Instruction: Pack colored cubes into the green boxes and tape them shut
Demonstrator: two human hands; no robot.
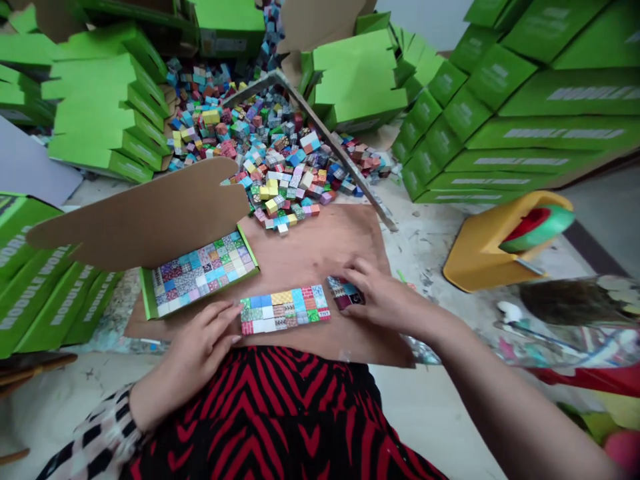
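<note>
Several small patterned cubes form a flat block of rows [285, 311] on the brown cardboard sheet in front of me. My left hand [207, 333] rests at the left end of these rows, its fingertips touching the edge and its fingers loosely extended. Just past the right end, my right hand [375, 293] has thumb and fingers closed around a smaller group of dark patterned cubes [343, 292], partly hidden by the fingers. A narrow gap separates that group from the rows. Up and to the left, an open green box [200, 272] holds similar cubes packed flat, its cardboard lid [145, 213] raised.
A heap of loose cubes [280, 153] lies behind the cardboard sheet [310, 247], with an angled metal strip [335, 143] across it. Green boxes [545, 133] are stacked at right, others [100, 107] at left. A yellow tape dispenser [470, 247] stands at right.
</note>
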